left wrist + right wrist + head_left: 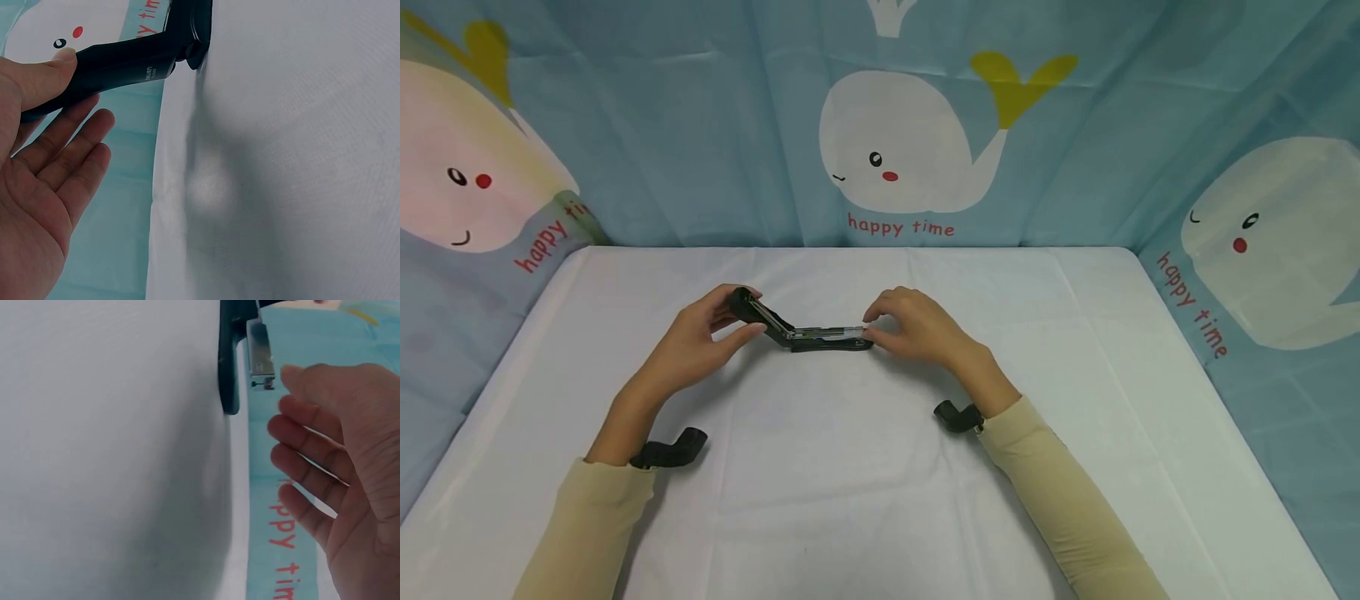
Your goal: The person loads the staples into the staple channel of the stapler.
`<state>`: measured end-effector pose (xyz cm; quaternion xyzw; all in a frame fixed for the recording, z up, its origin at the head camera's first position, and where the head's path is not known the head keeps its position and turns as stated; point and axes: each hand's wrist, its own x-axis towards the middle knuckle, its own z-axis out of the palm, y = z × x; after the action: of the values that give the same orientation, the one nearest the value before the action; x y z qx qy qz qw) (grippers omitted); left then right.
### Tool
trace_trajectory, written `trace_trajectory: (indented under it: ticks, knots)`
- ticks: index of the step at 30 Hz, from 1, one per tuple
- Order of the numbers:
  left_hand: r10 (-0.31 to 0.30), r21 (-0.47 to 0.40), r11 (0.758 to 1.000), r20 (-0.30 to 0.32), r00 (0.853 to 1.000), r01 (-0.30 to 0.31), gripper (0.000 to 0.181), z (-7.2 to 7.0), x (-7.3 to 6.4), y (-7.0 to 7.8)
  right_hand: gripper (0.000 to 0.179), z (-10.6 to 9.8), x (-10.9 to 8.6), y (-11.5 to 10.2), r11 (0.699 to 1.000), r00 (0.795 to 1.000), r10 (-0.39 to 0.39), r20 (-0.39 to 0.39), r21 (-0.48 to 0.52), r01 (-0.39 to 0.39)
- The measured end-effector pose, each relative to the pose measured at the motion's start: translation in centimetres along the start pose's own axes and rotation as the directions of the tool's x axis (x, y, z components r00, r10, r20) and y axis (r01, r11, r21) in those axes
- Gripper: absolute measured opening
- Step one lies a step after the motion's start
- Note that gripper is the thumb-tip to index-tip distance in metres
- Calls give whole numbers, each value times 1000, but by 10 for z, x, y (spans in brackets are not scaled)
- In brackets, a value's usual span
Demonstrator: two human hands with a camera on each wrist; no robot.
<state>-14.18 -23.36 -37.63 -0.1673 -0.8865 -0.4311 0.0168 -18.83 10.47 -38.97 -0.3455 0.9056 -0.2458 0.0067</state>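
Note:
A black stapler lies on the white table with its top cover swung up to the left. My left hand grips that raised cover between thumb and fingers. In the right wrist view, the silver staple magazine stands slightly apart from the dark base. My right hand is at the stapler's right end, its fingers loosely bent. Its thumb tip and forefinger are right beside the magazine's end, with nothing held between them.
A white cloth covers the table. Blue curtain with printed whales rises behind its far edge and along both sides. Each wrist wears a black camera mount, the left one and the right one just above the cloth.

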Motion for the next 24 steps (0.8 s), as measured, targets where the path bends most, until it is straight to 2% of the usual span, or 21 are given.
trace_trajectory:
  ticks: [4,12,17,24]
  knots:
    - [-3,-4,1000,2,1000,3,46,0,0,0,24,3,0,3,1000,1000,-7,25,-17,7]
    - [-3,-5,1000,3,1000,3,46,0,-1,0,33,7,-2,7,999,997,39,70,-36,-36]
    - [-3,-3,1000,-2,1000,3,45,-1,-2,-1,32,9,-4,9,998,994,57,94,-3,-56]
    - [-2,-10,1000,2,1000,2,44,-1,-1,-1,23,12,-5,14,999,996,41,84,26,-44]
